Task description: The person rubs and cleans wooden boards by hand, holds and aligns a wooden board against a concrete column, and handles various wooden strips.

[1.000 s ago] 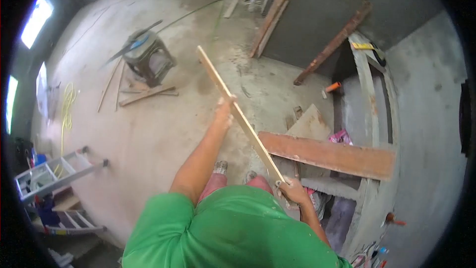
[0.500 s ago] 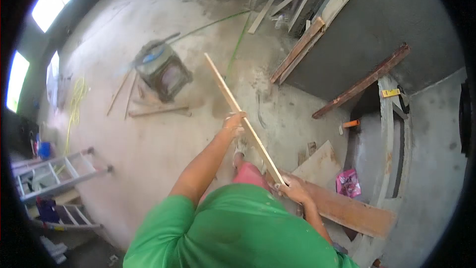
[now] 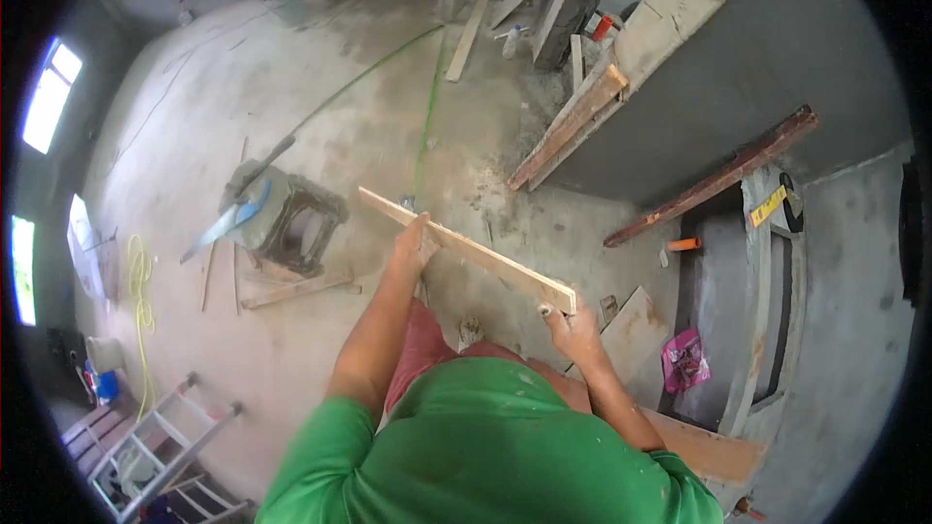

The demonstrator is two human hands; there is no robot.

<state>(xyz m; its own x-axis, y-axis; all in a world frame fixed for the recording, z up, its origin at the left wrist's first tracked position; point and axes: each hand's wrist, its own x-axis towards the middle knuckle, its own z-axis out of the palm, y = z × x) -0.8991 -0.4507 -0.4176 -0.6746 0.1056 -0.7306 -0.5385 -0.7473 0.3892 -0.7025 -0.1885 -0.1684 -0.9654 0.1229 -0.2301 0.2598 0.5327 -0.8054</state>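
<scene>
The narrow board (image 3: pixel 476 254) has swung from a steep slant to lie more crosswise in front of you, and its right end has risen away from your body. That leaves it spanning your two hands, with its far end pointing toward the dark boxy equipment (image 3: pixel 296 223) but apart from it. Your left hand (image 3: pixel 416 245) has its fingers wrapped over the board, partway along; your right hand (image 3: pixel 575 332) grips the right end, thumb at the near side.

Bare floor (image 3: pixel 282 349) gives you open room on the left, as far as the ladder (image 3: pixel 170 442). The right is tighter: the slanting red-brown timber (image 3: pixel 718 175), the pale upright frame (image 3: pixel 757 281) and the low reddish plank (image 3: pixel 704 444) present edges there, with the pink bag (image 3: pixel 685 361) beside the frame.
</scene>
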